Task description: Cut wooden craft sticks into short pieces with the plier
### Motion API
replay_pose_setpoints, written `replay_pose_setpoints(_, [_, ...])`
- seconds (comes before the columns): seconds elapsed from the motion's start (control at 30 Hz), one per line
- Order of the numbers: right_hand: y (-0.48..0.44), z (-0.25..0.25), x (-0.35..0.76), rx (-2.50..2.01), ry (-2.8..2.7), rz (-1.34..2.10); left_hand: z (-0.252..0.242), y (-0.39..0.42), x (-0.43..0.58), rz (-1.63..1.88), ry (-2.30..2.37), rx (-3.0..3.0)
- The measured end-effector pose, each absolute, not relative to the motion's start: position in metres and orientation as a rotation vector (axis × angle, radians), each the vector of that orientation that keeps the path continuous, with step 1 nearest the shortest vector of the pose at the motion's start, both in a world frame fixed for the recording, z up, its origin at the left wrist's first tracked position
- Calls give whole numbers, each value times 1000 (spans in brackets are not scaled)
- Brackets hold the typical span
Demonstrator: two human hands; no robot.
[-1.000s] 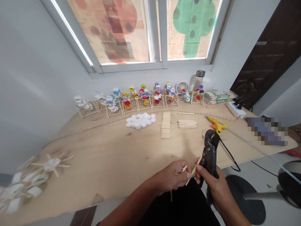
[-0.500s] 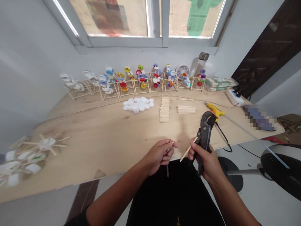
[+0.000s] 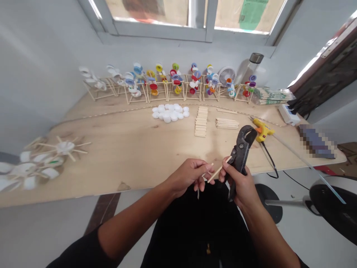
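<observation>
Two hands: left hand pinching a wood sliver, right hand gripping cutters and craft stick

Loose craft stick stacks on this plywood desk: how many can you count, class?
3: a long column of sticks mid-desk, a wider stack to its right, and a thin stack behind that.

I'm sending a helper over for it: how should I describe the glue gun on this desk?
Start at the plywood desk under the window. Toward the desk's right end, just beyond the cutters in the right hand, lies the glue gun. It is the only bright yellow tool there, with a black cord running down over the desk's front edge.
</observation>
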State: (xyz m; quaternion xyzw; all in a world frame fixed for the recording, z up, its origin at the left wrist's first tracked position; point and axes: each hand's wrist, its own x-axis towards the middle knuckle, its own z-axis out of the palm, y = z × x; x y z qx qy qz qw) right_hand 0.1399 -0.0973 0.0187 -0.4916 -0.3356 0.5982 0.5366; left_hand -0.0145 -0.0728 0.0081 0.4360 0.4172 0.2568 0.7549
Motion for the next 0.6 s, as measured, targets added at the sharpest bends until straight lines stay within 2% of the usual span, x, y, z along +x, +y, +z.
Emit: replay_pose_setpoints(0.6, [-99,16,128,-1147,-771,1405,6,-78,-12,568,786,959])
